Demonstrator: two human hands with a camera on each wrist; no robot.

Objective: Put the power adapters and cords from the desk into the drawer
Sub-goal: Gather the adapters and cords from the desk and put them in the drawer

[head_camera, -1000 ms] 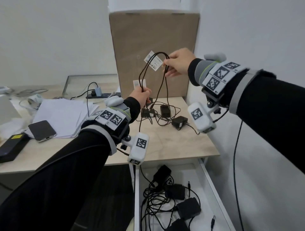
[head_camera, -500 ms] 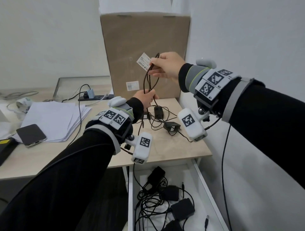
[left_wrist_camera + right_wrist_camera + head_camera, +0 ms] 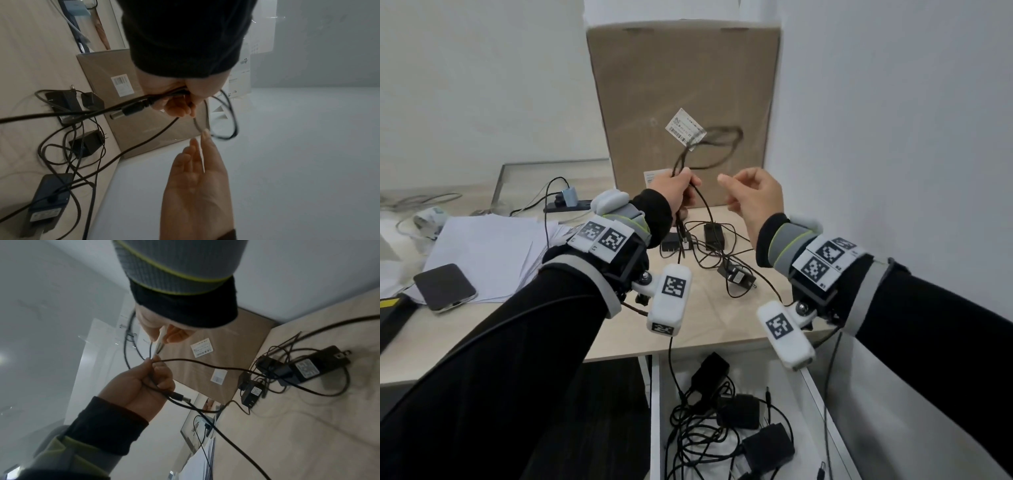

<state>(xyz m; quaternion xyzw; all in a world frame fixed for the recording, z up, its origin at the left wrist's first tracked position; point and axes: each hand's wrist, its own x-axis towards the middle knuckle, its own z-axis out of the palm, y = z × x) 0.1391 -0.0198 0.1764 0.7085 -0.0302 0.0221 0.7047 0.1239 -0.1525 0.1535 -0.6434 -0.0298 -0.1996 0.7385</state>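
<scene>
My left hand grips a black cord folded into a loop that stands blurred above the fist. The cord's barrel plug sticks out below my fingers. Beside it my right hand hovers with relaxed fingers and holds nothing; the left wrist view shows its palm open. The cord trails down to a tangle of black power adapters on the desk. Under the desk edge, the white drawer is pulled out with several adapters and cords inside.
A tall cardboard box stands behind the tangle, against the right wall. On the desk's left side are a stack of papers, a phone and a power strip.
My right hand has let go of the cord's loop and dropped to the level of the left hand. My left hand has risen and now holds the folded cord alone.
</scene>
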